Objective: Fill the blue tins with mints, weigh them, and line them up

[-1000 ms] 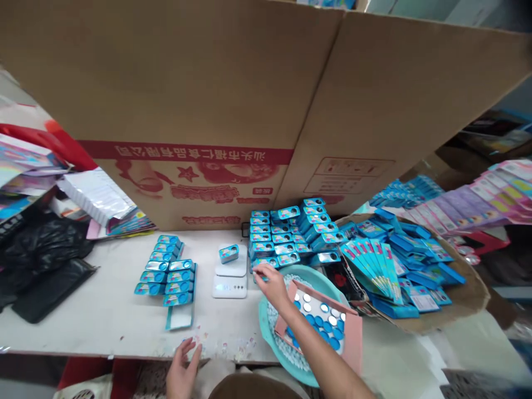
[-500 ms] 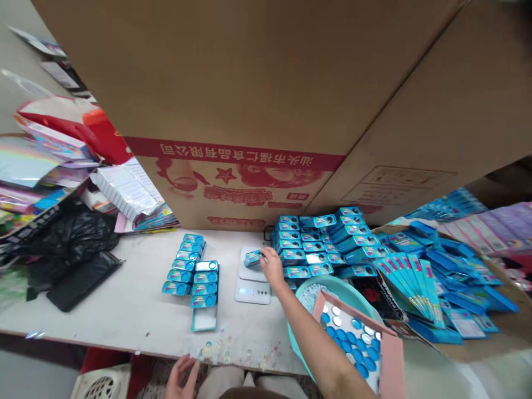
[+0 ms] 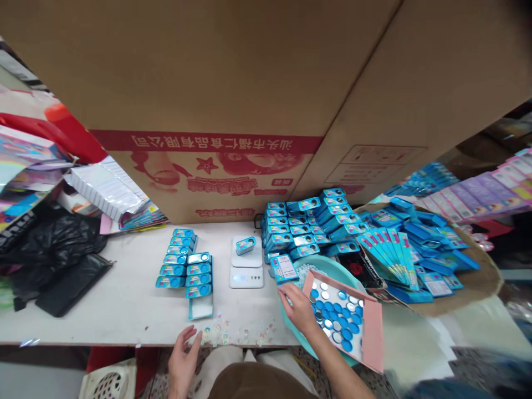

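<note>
My right hand (image 3: pixel 298 309) is low over the near left edge of a teal basin (image 3: pixel 291 327) that holds small white pieces. Its fingers are bunched and point down-left, and what they pinch is hidden. Just above it a blue tin (image 3: pixel 284 268) leans at the basin's rim with its label side up. A pink tray (image 3: pixel 374 338) of round blue and silver lids lies across the basin. A small white scale (image 3: pixel 246 276) carries one blue tin (image 3: pixel 245 245). My left hand (image 3: pixel 183 357) rests open at the table's front edge, beside a row of small stickers (image 3: pixel 236 335).
Rows of blue tins (image 3: pixel 185 265) lie left of the scale, and a bigger stack (image 3: pixel 307 227) lies to its right. A huge cardboard box (image 3: pixel 233 111) walls off the back. Flat blue packs (image 3: pixel 399 255) fill a cardboard tray at right. Black bags (image 3: pixel 54 249) sit at left.
My right hand has left the tin on the scale and pulled back right and toward me to the basin. The left hand stays at the table's edge.
</note>
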A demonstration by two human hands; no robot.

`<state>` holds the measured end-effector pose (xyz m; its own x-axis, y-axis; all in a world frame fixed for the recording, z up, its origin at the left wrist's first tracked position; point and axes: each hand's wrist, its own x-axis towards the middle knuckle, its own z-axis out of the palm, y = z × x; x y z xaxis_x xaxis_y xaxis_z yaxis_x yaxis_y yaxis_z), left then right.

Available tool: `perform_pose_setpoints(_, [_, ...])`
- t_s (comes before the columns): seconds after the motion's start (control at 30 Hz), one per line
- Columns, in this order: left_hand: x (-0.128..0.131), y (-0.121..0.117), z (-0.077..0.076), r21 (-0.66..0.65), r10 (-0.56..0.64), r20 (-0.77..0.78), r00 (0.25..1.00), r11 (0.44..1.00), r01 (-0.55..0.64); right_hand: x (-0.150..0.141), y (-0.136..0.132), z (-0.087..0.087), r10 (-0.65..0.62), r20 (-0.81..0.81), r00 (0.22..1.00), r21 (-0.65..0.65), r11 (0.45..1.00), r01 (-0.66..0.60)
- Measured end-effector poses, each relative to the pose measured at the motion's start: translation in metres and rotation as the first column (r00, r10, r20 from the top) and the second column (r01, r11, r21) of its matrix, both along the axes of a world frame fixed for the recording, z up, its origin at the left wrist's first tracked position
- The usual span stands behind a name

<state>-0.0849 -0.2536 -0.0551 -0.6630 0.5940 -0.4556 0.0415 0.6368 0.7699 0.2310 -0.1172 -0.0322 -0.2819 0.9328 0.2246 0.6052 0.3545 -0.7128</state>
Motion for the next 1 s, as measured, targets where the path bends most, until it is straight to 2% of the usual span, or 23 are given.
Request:
perform_pose_setpoints(0.1, [0.017,0.010,0.004,0.024,-0.071,-0.034,0.997,0.997,0.072,0.049,-0.031,-0.013,-0.102,0.132,0.986,-0.040,0.993,0.108])
perform_pose_setpoints(0.23, [0.043,0.028,0.009,0.050,-0.197,-0.073,0.978,0.978,0.201,0.097,-0.055,-0.031,-0.196,0.294,0.935,-0.100,0.967,0.234])
perform_pose_setpoints(0.37, [0.068,0.047,0.014,0.082,-0.262,-0.111,0.959,0.959,0.271,0.113,-0.062,-0.034,-0.181,0.363,0.914,-0.154,0.956,0.251])
perform_pose_setpoints(0.43, [0.077,0.064,0.027,0.130,-0.242,-0.149,0.959,0.956,0.262,0.109,-0.058,-0.029,-0.192,0.337,0.922,-0.185,0.946,0.265])
perform_pose_setpoints(0.47, [0.079,0.077,0.039,0.186,-0.198,-0.201,0.959,0.954,0.236,0.106,-0.052,-0.024,-0.219,0.298,0.929,-0.196,0.938,0.284])
perform_pose_setpoints(0.53, [0.081,0.111,0.075,0.372,-0.021,-0.344,0.939,0.915,0.157,0.097,-0.034,-0.010,-0.306,0.180,0.935,-0.222,0.913,0.342])
perform_pose_setpoints(0.6, [0.080,0.150,0.122,0.585,0.191,-0.446,0.874,0.802,0.123,0.088,-0.010,0.012,-0.379,0.047,0.924,-0.249,0.892,0.378])
perform_pose_setpoints(0.63, [0.079,0.168,0.146,0.626,0.189,-0.463,0.866,0.761,0.168,0.085,0.002,0.024,-0.387,-0.007,0.922,-0.248,0.894,0.373])
perform_pose_setpoints(0.7, [0.080,0.196,0.184,0.625,0.128,-0.542,0.831,0.723,0.296,0.081,0.023,0.046,-0.375,-0.083,0.923,-0.216,0.911,0.351])
perform_pose_setpoints(0.77, [0.085,0.211,0.202,0.565,0.064,-0.632,0.772,0.720,0.403,0.083,0.036,0.060,-0.367,-0.132,0.921,-0.179,0.922,0.343])
perform_pose_setpoints(0.83, [0.093,0.215,0.198,0.497,0.011,-0.692,0.722,0.733,0.464,0.087,0.041,0.063,-0.396,-0.168,0.903,-0.178,0.913,0.368])
perform_pose_setpoints(1.0, [0.108,0.216,0.155,0.384,-0.130,-0.683,0.719,0.774,0.504,0.101,0.043,0.051,-0.477,-0.207,0.854,-0.200,0.875,0.440])
